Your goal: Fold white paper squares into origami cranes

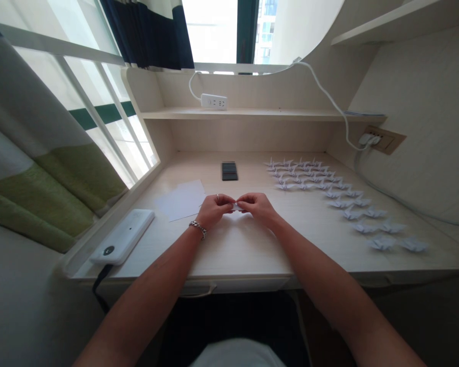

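Note:
My left hand and my right hand meet over the middle of the pale wooden desk. Both pinch a small folded piece of white paper between their fingertips; most of it is hidden by the fingers. A ring shows on the left hand and a chain bracelet on its wrist. Loose white paper sheets lie flat just left of my left hand.
Several white paper cranes stand in rows across the right half of the desk. A dark phone lies behind my hands. A white device sits at the left edge. A power strip rests on the shelf, its cable running to a wall socket.

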A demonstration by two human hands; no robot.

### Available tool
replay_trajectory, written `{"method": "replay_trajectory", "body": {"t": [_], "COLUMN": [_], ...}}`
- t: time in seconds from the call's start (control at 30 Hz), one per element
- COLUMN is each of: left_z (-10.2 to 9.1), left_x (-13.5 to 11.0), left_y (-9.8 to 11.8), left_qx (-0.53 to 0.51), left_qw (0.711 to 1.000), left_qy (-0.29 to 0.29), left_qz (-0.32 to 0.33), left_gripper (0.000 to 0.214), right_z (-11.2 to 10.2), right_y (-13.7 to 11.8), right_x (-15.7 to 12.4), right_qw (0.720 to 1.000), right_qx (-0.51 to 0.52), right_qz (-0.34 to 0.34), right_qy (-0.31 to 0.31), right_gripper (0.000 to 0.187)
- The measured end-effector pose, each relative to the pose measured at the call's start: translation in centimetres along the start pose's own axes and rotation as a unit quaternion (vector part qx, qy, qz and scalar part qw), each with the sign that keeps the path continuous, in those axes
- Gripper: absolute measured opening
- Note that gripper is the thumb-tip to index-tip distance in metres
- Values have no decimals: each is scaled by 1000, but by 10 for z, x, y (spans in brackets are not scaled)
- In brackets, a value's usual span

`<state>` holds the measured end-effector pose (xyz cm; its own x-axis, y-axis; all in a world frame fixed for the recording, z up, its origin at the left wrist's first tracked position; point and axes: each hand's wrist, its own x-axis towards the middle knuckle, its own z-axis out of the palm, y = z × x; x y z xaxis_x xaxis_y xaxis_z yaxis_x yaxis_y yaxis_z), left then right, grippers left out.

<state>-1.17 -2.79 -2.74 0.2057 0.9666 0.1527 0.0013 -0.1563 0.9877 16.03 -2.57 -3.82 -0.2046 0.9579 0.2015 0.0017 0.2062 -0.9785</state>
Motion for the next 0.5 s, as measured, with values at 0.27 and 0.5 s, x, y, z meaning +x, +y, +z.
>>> {"method": "replay_trajectory", "body": {"t": [0.27, 0.5], "left_z": [0, 0], "left_x": [1, 1], "left_y": [-3, -2], "left_qx": [-1, 10], "left_qw": [1000, 1000], "left_qy": [11, 9], "left_qz": [-7, -1], "left_gripper": [28, 28], "right_z": [2, 2], "right_y": [0, 1], "right_x": [1, 1], "right_qw": [999, 1000], "right_qx": [-31, -13], "right_qz": [-17, -22], "right_qy": [-1, -2], "right_gripper": [22, 21]}}
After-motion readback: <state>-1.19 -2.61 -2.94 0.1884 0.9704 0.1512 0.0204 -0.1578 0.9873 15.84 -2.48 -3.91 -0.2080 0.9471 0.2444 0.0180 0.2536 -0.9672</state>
